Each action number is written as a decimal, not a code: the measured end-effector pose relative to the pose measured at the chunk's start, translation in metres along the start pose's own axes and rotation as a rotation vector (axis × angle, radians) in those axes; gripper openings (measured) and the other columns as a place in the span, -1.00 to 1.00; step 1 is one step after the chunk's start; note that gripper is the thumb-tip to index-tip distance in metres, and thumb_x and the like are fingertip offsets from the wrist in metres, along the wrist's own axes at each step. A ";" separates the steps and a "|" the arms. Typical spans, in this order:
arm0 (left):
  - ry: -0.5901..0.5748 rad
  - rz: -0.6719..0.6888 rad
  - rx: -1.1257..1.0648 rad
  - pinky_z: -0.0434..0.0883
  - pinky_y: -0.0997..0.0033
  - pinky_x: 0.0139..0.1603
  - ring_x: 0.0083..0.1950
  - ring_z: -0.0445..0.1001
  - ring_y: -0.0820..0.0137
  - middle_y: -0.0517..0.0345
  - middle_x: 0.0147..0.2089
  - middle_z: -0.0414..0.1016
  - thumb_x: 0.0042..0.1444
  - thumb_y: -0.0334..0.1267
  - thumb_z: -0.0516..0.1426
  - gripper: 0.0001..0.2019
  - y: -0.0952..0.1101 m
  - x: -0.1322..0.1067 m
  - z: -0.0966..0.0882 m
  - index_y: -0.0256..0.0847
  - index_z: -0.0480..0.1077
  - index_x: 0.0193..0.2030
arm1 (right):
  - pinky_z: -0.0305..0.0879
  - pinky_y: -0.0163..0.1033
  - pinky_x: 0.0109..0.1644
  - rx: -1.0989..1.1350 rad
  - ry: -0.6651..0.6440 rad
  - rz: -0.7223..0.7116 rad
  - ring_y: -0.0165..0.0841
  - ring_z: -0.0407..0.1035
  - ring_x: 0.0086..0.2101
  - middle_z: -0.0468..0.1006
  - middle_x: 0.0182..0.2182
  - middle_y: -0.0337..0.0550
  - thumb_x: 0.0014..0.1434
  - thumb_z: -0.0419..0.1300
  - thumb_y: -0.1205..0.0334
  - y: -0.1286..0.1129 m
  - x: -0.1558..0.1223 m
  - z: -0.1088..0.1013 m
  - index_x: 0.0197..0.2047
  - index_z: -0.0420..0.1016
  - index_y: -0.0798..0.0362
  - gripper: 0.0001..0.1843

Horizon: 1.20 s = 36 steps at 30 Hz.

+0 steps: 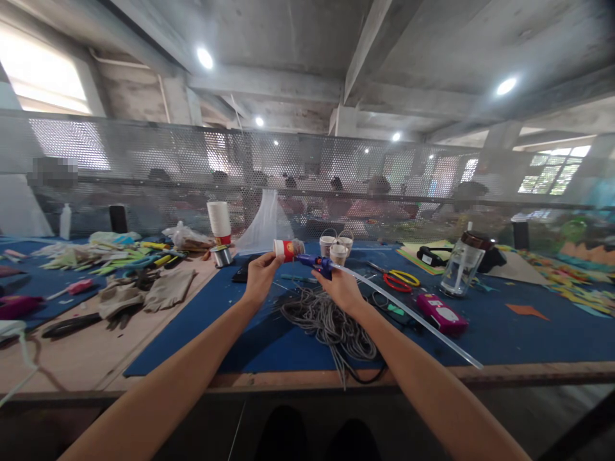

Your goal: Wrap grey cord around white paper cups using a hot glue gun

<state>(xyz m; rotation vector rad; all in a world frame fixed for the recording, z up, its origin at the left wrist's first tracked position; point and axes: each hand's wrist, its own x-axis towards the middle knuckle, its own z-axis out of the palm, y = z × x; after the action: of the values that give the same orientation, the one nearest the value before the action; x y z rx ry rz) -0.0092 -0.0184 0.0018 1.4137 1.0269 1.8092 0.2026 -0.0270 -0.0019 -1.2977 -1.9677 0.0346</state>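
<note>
Left hand (261, 274) pinches a red-and-white paper cup (287, 250), likely light, easily crushed, best held by its stiffer rim; right hand (343, 288), just beside, grips a blue glue gun (312, 260).

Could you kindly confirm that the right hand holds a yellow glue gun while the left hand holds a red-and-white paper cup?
Not quite: the glue gun is blue, not yellow, as the head view shows. The right hand does hold it, and the left hand holds a red-and-white paper cup.
</note>
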 end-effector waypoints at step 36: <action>-0.116 0.020 0.009 0.28 0.43 -0.19 -0.29 0.39 0.36 0.14 -0.34 0.56 -0.01 -0.06 0.28 -0.67 -0.005 -0.001 0.001 -0.30 0.60 -0.21 | 0.30 -0.26 -0.21 0.019 0.035 0.069 -0.22 0.51 -0.35 0.61 -0.47 -0.13 0.27 0.10 -0.08 0.004 0.004 -0.002 -0.02 0.52 0.09 -0.56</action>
<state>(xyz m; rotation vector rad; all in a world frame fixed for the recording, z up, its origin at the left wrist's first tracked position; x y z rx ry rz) -0.0080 -0.0166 -0.0026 1.5204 0.9665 1.7164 0.2060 -0.0227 -0.0004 -1.3450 -1.8886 0.0635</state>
